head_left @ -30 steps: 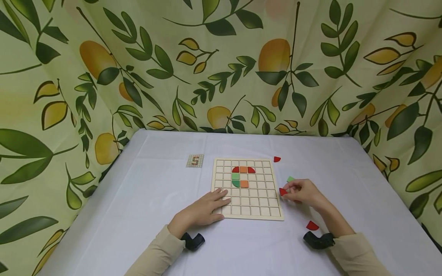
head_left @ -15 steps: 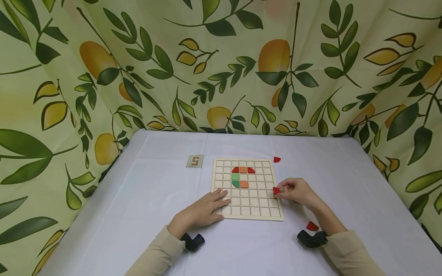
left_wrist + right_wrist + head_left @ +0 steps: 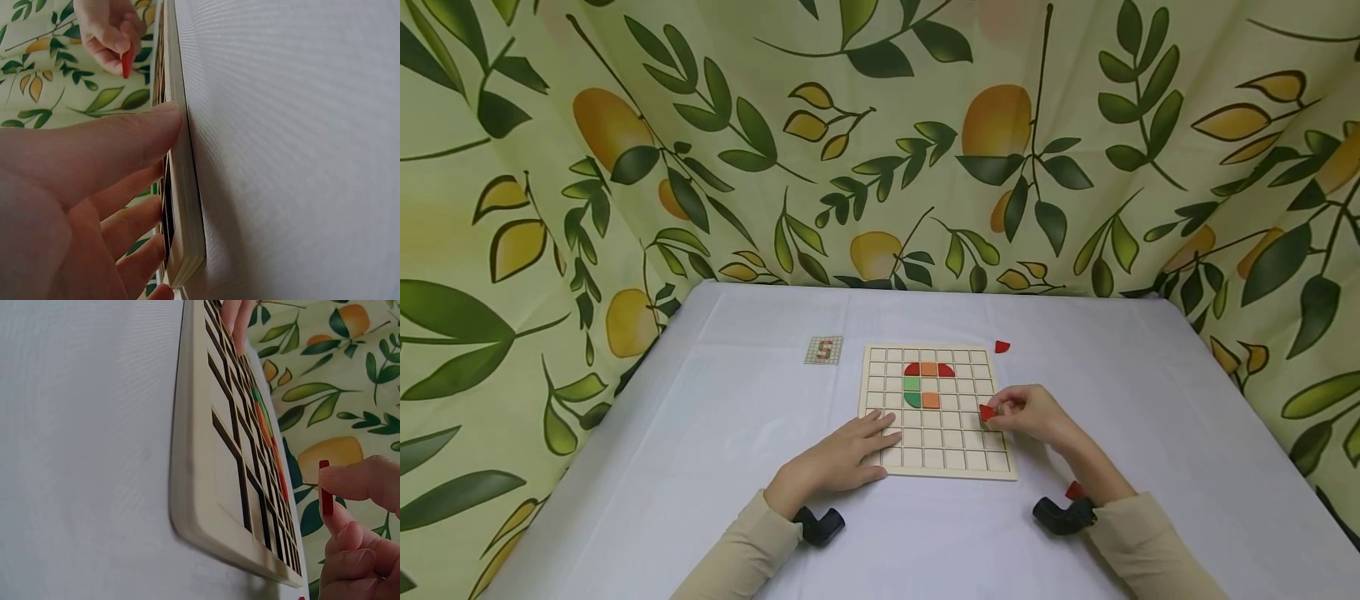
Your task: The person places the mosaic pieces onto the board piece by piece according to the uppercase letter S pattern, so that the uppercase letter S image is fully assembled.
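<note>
My right hand (image 3: 1033,412) pinches a red quarter-round tile (image 3: 987,412) between thumb and finger, over the right side of a wooden grid board (image 3: 953,437). In the right wrist view that red tile (image 3: 325,487) is seen edge-on, above the board's surface. My left hand (image 3: 846,454) lies spread on the board's front left corner, its thumb (image 3: 165,122) on the edge. Set in the grid are red quarter-round tiles (image 3: 946,370), orange squares (image 3: 930,400), a light green square (image 3: 912,384) and a dark green quarter-round (image 3: 912,400).
A small card (image 3: 823,350) with a letter-like S pattern lies left of the board. One loose red tile (image 3: 1002,347) sits past the board's far right corner; another red tile (image 3: 1075,490) is partly hidden by the black wrist device (image 3: 1064,515). A patterned curtain hangs behind the table.
My right hand has moved left with the red tile, from beside the board to over its right columns. The green tile near that hand is now hidden. My left hand has stayed put.
</note>
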Motion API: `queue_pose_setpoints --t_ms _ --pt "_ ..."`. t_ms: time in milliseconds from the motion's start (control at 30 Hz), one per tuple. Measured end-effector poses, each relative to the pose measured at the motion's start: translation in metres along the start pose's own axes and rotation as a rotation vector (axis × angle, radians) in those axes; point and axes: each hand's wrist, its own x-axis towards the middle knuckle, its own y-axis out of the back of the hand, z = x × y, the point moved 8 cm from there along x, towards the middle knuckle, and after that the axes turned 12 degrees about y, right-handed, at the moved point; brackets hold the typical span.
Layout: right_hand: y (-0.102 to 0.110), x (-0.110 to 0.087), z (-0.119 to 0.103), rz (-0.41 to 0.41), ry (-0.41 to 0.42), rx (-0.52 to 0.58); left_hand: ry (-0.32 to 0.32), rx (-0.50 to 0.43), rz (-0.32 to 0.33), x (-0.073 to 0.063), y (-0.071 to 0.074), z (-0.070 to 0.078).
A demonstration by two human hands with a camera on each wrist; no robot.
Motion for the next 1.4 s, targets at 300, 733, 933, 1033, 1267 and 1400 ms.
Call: queue_pose_setpoints --t_ms 300,733,933,1033,1267,1400 --pt "-0.007 0.004 -0.007 -0.011 0.042 0.042 0.009 -0.023 -0.011 -0.002 0.002 0.001" --pt "-0.016 0.013 -0.01 -0.012 0.052 0.029 -0.001 -0.019 -0.006 -0.002 0.001 0.001" --pt "-0.019 0.016 -0.011 -0.016 0.051 0.043 -0.002 -0.014 -0.005 -0.002 0.002 0.001" --pt "-0.021 0.019 -0.01 -0.017 0.056 0.052 0.001 -0.015 -0.008 -0.002 0.001 0.001" --pt "-0.025 0.026 -0.008 -0.015 0.039 0.043 0.001 -0.019 -0.012 -0.002 0.002 0.001" --pt "-0.028 0.029 -0.009 -0.01 0.037 0.028 -0.004 -0.021 -0.011 -0.003 0.003 0.002"
